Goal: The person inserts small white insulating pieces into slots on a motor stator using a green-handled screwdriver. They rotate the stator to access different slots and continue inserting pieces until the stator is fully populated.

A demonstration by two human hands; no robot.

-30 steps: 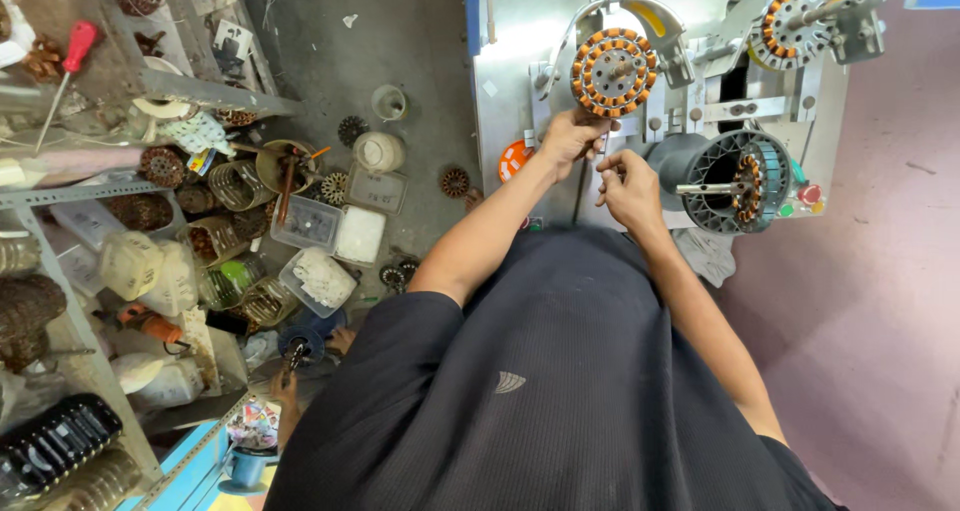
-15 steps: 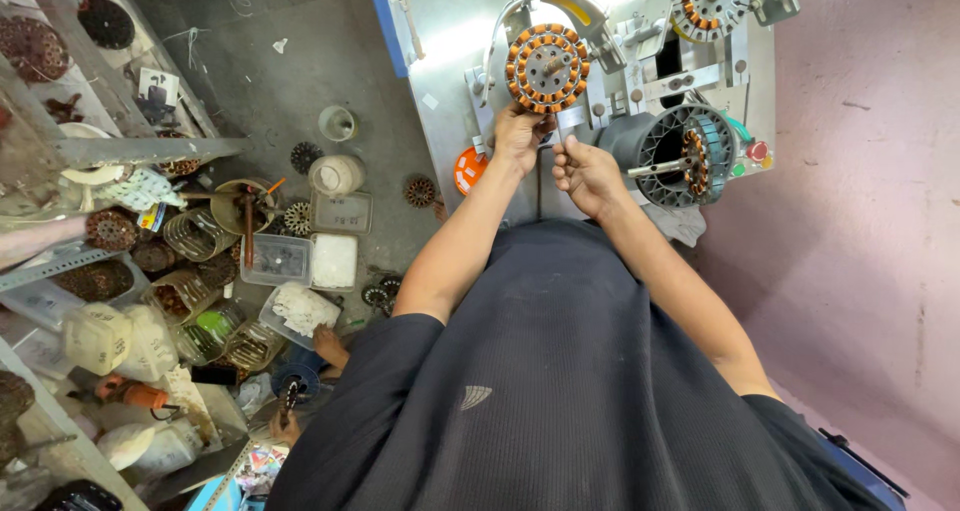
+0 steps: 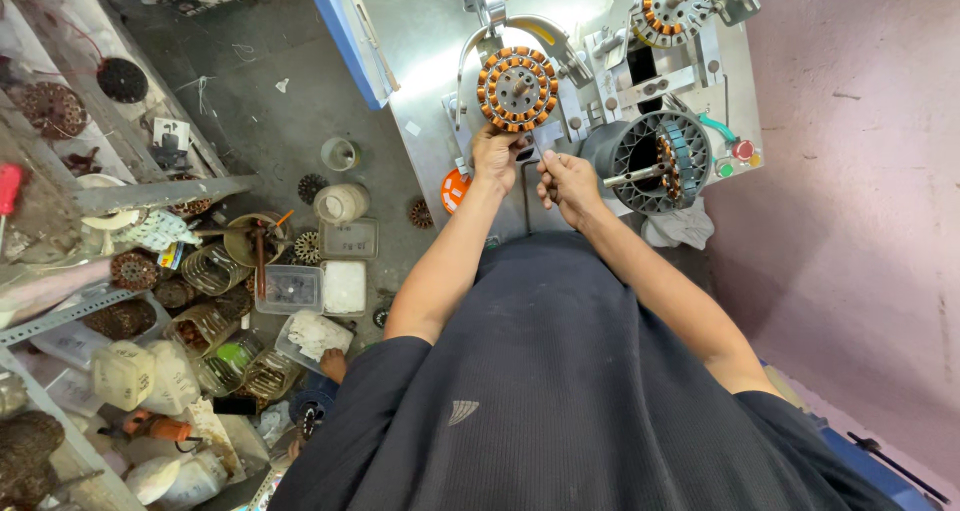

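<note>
Both hands (image 3: 530, 166) still below stator (image 3: 517, 88)

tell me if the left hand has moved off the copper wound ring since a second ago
No. The left hand stays at the lower edge of the copper wound ring on the metal machine plate, just as before; only the camera view shifted.

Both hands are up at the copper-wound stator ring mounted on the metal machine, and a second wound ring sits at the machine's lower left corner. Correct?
Not quite. The second wound ring sits at the machine's upper right, per the head view. Both the left hand and right hand are at the copper-wound stator ring.
</note>
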